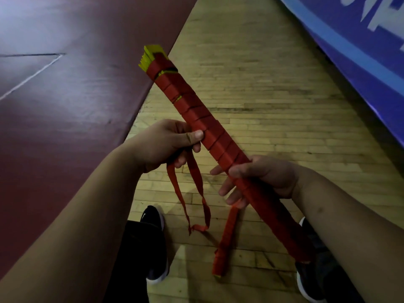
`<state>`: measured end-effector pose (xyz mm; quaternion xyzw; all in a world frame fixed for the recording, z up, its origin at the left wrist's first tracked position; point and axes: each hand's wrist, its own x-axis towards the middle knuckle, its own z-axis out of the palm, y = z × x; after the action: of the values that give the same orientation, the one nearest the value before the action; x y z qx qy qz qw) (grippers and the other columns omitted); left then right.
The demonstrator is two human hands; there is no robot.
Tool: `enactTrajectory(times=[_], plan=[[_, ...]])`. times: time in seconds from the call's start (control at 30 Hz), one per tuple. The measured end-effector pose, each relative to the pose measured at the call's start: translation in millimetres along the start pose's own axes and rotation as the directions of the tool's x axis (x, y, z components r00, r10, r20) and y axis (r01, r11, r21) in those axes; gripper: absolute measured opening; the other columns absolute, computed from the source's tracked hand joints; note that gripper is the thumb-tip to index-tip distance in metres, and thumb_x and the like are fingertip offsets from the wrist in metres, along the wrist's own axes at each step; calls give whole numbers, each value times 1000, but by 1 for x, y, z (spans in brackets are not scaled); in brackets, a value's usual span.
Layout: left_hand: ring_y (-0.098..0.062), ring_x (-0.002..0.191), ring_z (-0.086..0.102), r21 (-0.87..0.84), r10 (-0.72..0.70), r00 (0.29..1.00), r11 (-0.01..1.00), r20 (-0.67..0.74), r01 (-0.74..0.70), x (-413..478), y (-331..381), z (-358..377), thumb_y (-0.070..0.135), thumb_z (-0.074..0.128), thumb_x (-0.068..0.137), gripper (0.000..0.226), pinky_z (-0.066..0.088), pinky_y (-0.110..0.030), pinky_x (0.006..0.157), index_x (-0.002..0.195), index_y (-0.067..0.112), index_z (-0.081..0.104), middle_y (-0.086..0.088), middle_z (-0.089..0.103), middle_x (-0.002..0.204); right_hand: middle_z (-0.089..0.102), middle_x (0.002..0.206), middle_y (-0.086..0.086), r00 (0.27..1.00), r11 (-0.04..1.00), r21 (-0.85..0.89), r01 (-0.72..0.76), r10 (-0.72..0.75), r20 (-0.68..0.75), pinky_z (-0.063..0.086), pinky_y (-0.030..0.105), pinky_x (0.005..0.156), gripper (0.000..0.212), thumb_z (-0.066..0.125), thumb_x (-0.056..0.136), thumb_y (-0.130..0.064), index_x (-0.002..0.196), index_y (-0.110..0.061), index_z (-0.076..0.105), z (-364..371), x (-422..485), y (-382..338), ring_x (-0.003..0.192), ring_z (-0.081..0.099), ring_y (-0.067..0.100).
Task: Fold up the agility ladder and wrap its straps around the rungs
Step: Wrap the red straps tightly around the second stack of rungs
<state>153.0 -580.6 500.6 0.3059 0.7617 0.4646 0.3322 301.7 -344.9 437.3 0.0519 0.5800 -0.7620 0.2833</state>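
The folded agility ladder (196, 110) is a long bundle of yellow rungs (150, 54) wound in red strap, held slanting from upper left to lower right above the floor. My left hand (166, 143) grips the bundle's middle, thumb pressed on the wrapping. A loose loop of red strap (196, 193) hangs down from that hand. My right hand (258, 176) grips the bundle lower down, fingers curled under it. A second loose strap end (225, 239) dangles below my right hand.
A wooden floor (262, 84) lies below. A dark red mat (65, 95) borders it on the left and a blue padded mat (360, 40) on the right. My two dark shoes (155, 243) stand under the bundle.
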Motion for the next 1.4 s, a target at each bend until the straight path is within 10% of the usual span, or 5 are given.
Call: enactTrajectory(times=[0.43,1.03,1.4], plan=[[-13,58,61,-138,-368,930,920,8,366,5,-3,8,46,64,107,43,51,-27,50,123,7,75,-6,71,86,84,102,7,910,934,-345,-97,-57,-410,65,54,87,48,93,85,-28,126,-21,70,18,20,14,94,82,31],[-14,52,62,-98,-375,908,927,-188,363,13,-12,30,70,60,100,63,50,-27,50,112,10,77,-5,74,76,77,83,-9,732,670,-667,-326,-268,-627,59,34,80,50,84,79,-70,116,-40,72,43,30,23,81,74,12],[-14,51,48,-128,-149,979,983,-136,132,6,4,20,62,65,100,53,42,-28,50,91,11,74,-7,66,72,78,122,21,979,987,-150,-48,17,-202,58,55,102,70,68,92,-65,134,-10,59,17,10,-2,119,74,42]])
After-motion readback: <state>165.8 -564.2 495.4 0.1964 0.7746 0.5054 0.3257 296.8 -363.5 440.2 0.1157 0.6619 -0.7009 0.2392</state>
